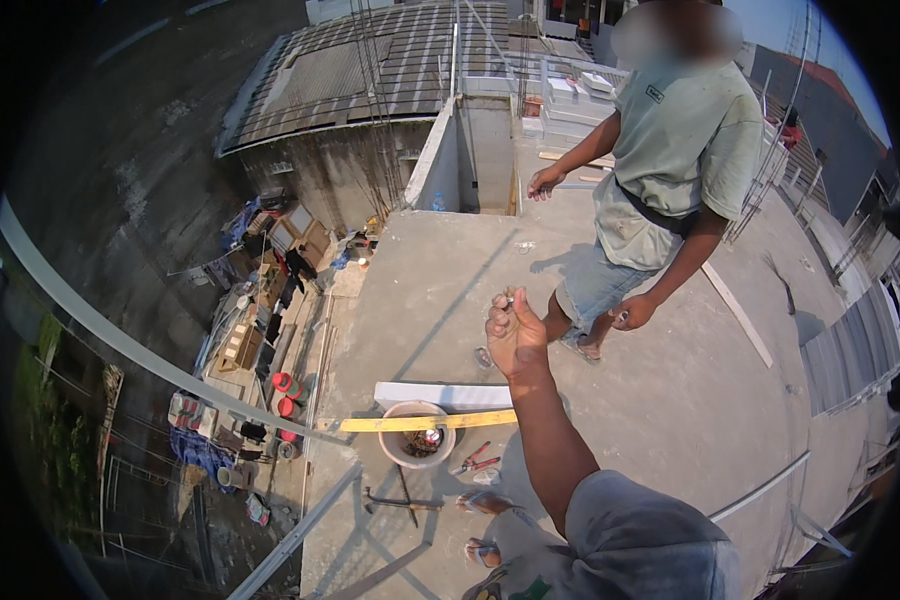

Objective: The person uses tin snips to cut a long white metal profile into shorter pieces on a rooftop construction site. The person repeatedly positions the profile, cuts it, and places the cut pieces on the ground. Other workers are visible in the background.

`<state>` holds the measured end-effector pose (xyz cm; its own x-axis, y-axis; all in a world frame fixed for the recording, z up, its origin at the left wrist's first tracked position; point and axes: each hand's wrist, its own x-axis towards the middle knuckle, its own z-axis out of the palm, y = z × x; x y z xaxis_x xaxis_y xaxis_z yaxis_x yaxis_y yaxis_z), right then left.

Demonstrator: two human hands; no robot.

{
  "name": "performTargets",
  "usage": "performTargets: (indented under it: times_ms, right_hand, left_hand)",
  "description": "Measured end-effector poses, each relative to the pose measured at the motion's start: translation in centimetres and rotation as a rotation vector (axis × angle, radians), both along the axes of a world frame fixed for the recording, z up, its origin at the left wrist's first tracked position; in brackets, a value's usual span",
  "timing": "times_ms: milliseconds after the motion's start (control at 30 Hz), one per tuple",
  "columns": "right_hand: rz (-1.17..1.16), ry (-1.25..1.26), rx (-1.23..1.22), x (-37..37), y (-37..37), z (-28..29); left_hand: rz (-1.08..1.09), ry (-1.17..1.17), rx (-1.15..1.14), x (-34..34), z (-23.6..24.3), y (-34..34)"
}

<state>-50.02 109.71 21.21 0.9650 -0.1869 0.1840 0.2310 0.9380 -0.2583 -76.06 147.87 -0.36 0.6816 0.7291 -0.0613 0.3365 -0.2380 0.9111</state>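
Grey concrete (670,410), flat and dusty, is spreading beneath the raised right hand (517,335). Its bent fingers and thumb are gripping a small whitish piece (511,298), too tiny to make out fully. Below, a straight yellow bar (425,423) is crossing over a round beige bucket (444,450). The left hand's fingers I cannot tell, that hand lying out of view.
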Motion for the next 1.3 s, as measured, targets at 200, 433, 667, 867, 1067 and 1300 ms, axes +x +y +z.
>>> performTargets:
  times_ms: [200,433,667,867,1067,1300]
  right_hand:
    - [-0.009,0.005,0.039,-1.9,0.6,1.4]
    - [-0.004,0.063,0.029,-2.6,1.1,1.7]
    - [0.022,0.035,0.015,-2.8,1.8,2.2]
    - [-0.024,0.043,0.007,-2.6,2.4,2.9]
    - [-0.016,-0.009,-0.025,-2.0,2.6,2.7]
    - [-0.026,-0.068,-0.050,-1.6,3.9,4.1]
  left_hand:
    - [0.056,-0.080,-0.049,-1.8,2.9,2.5]
    - [0.114,-0.150,-0.077,-2.8,4.6,4.5]
    - [0.166,-0.178,-0.087,-2.7,6.1,5.5]
    - [0.203,-0.188,-0.081,-2.3,7.3,6.3]
    - [0.245,-0.200,-0.086,-2.6,8.3,7.4]
    - [0.308,-0.220,-0.090,-4.6,8.9,9.4]
